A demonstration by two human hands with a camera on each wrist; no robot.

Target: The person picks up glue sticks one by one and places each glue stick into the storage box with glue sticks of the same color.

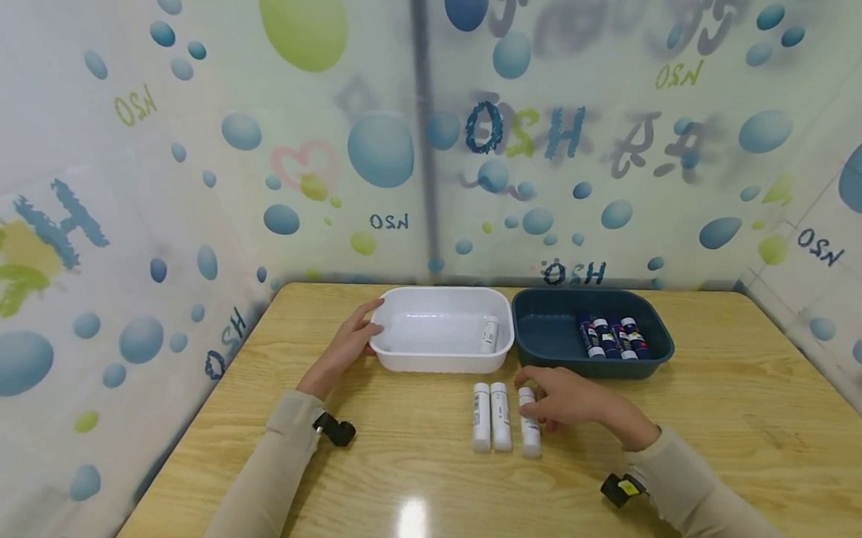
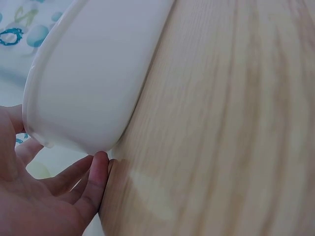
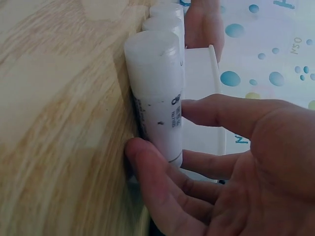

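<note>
My right hand [image 1: 568, 398] pinches a white glue stick [image 3: 155, 105] with dark print, lying on the table, thumb on one side and fingers on the other. Two more white glue sticks [image 1: 491, 417] lie side by side just left of it. At the far left end of the white plastic basin [image 1: 435, 363], my left hand [image 1: 346, 342] holds the rim, with fingers bent against the outer wall in the left wrist view. One white glue stick [image 1: 489, 335] lies inside the basin's right end.
A dark blue basin [image 1: 549, 328] stands right beside the white one, with several blue, white-capped sticks [image 1: 613, 339] in its right half. The wooden table [image 1: 381, 456] reaches back to a patterned curtain [image 1: 372, 247], which also hangs along both sides.
</note>
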